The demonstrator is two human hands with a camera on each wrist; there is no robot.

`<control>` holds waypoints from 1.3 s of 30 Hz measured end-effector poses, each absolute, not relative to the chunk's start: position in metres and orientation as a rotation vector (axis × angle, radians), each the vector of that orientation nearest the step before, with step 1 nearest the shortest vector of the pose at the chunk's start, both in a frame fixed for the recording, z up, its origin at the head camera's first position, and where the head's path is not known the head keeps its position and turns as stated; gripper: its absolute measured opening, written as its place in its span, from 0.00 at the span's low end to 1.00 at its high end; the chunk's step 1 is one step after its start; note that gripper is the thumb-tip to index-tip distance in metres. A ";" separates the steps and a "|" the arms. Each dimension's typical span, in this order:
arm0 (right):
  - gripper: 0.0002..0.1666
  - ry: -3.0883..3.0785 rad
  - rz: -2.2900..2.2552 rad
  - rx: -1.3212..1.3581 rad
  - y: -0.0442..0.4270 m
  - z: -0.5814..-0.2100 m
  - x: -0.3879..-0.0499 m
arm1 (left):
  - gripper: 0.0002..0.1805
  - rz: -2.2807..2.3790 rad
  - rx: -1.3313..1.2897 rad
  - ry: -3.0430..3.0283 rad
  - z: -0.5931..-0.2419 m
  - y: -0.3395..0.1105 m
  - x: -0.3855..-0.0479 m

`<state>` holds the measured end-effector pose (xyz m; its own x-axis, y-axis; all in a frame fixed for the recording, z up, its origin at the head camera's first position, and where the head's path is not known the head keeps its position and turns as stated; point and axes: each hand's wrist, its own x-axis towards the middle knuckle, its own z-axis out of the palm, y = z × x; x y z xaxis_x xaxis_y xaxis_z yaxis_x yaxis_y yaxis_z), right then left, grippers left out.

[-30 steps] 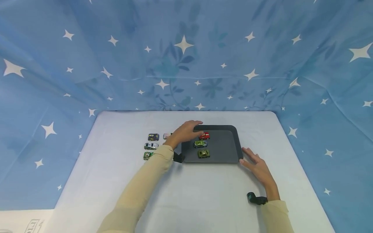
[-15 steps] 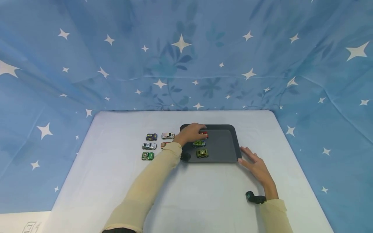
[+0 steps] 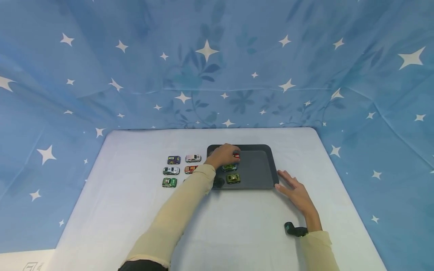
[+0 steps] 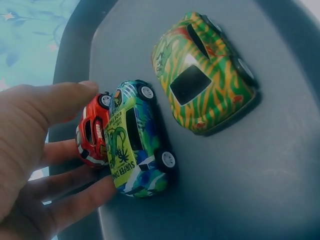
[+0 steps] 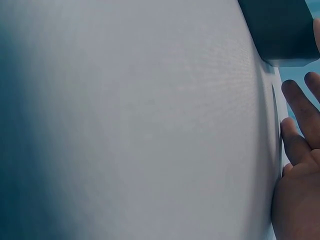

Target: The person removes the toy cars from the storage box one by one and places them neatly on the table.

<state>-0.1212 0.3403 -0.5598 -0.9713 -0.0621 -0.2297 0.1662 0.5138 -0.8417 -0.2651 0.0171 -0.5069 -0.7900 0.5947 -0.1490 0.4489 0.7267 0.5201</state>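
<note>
I have the red toy car with white and black markings [image 4: 91, 131] on the floor of the dark grey rectangular tray [image 3: 255, 165], at its far left. The left hand [image 3: 222, 155] is over it, thumb to one side and fingers curled around the other; I cannot tell how firmly they press. My head view gives me only a scrap of red past the knuckles, while the left wrist view shows its windscreen, a white wheel and thumb and fingers about it. That close view also brings out dinosaur art and lettering on the blue-and-green toy car [image 4: 134, 145] just nearer, and orange tiger stripes on the green toy car [image 4: 202, 75] nearer again.

The right hand [image 3: 296, 192] is at the tray's near right corner, fingers spread apart; the right wrist view shows that corner and those fingers.

Only my head view reaches the toy cars left of the tray: purple [image 3: 174, 160], white [image 3: 193, 158], silver [image 3: 171, 171], orange-red [image 3: 190, 169] and bright green [image 3: 169, 183], on white cloth [image 3: 220, 226].
</note>
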 end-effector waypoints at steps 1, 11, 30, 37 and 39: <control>0.48 2.527 -1.437 0.089 0.340 -0.560 -0.121 | 0.20 0.662 0.823 2.630 -0.507 0.017 -0.265; 0.47 2.549 -1.417 0.065 0.339 -0.560 -0.122 | 0.12 0.592 0.854 2.691 -0.513 0.020 -0.270; 0.47 2.521 -1.468 0.081 0.338 -0.559 -0.123 | 0.03 0.558 0.823 2.708 -0.511 0.020 -0.269; 0.47 2.512 -1.477 0.088 0.339 -0.559 -0.121 | 0.05 0.567 0.898 2.718 -0.505 0.017 -0.271; 0.47 2.506 -1.478 0.097 0.340 -0.559 -0.121 | 0.06 0.568 0.932 2.715 -0.502 0.016 -0.272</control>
